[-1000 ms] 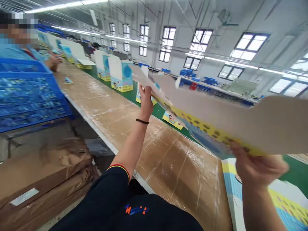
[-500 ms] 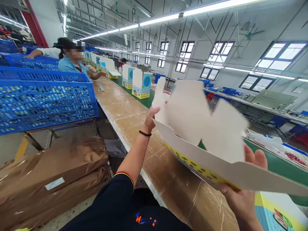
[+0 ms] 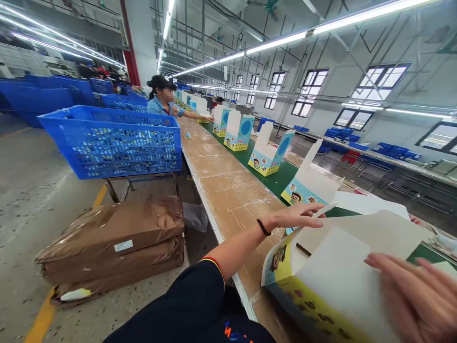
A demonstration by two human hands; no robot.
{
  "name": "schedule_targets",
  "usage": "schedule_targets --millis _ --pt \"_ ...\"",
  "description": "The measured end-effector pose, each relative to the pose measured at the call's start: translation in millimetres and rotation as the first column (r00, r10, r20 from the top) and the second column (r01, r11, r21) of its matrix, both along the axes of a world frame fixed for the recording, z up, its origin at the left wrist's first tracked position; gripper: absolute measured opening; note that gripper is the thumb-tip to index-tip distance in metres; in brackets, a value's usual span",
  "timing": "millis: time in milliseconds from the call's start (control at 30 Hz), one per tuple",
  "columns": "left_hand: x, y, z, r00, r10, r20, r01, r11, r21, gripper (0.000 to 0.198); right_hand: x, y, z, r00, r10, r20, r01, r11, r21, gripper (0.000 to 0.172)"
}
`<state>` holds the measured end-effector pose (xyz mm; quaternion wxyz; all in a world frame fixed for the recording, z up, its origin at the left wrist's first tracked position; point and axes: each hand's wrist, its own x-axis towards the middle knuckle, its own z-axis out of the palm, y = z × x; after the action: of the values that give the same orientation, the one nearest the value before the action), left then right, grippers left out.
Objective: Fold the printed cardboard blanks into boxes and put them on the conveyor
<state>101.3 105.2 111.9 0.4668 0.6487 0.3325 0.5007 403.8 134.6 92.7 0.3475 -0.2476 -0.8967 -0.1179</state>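
Observation:
A printed cardboard box (image 3: 317, 305), yellow and blue outside and white inside, stands with its top open at the lower right, in front of me. My left hand (image 3: 294, 215), with a black band on the wrist, has a white flap at the box's far side between thumb and fingers. Over the box's right part is my right hand (image 3: 417, 290), smeared by motion, its fingers stretched out flat near the white panel. Whether it touches the panel I cannot tell. Just beyond my left hand stands another open box (image 3: 303, 190) with raised flaps.
More open boxes (image 3: 237, 133) stand in a row along a green belt (image 3: 264, 178). Beside it runs a brown-covered bench (image 3: 221, 171). To the left are a blue crate (image 3: 135, 143) full of small packs and brown wrapped bundles (image 3: 117, 238). A co-worker (image 3: 159, 100) reaches over the bench.
The box in my hands has come down from a tilted, raised position to the lower right. My right hand has let go of its edge and opened. The view has swung left.

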Motion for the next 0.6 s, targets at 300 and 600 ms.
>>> schedule_targets --millis 300,600 --pt "9 6 -42.3 1.0 0.012 0.014 -0.012 1.0 0.008 0.085 -13 49 -50.9 0.897 0.114 0.427 -0.089 0.993 -0.078 0.047" --pt "25 5 -39.4 0.953 -0.073 0.294 0.13 0.975 -0.179 0.106 -16 55 -44.0 0.801 0.112 0.588 0.013 0.979 -0.204 0.051"
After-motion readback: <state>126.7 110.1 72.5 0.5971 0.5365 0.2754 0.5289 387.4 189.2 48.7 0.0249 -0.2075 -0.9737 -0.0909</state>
